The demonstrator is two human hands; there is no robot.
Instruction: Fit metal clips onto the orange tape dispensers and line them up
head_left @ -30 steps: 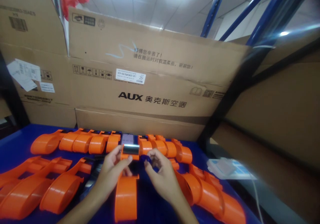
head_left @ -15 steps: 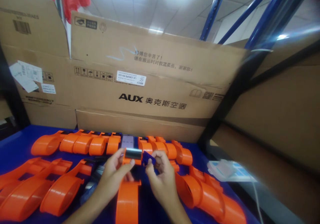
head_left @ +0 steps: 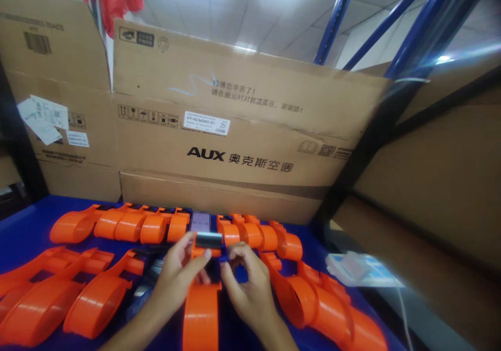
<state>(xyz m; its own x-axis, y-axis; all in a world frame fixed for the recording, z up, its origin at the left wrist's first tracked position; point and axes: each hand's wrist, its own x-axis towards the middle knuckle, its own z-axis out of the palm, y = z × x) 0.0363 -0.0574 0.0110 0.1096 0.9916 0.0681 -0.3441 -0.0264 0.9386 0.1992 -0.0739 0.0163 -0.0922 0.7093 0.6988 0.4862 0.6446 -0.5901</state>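
Note:
My left hand (head_left: 182,268) is closed around the head of an orange tape dispenser (head_left: 201,312), thumb on the near side. A serrated metal blade (head_left: 209,233) tops a black strip on that head, and the round orange body hangs below. My right hand (head_left: 250,280) is just to the right, thumb and fingers pinching a small dark-blue plastic piece (head_left: 223,259). The piece sits against or very near the right side of the dispenser's head; I cannot tell whether it touches. Fingers hide most of it.
More orange tape dispensers lie left (head_left: 97,293), right (head_left: 324,309) and along the back (head_left: 129,225) of the blue table (head_left: 23,225). A phone (head_left: 201,222) stands at the back, before a cardboard wall (head_left: 242,189). At right are a white power strip (head_left: 364,268) and its cord.
My right hand has turned and brought the blue piece left and slightly down, up to the dispenser's head, so less of the piece shows. My left hand and the dispenser stay nearly still.

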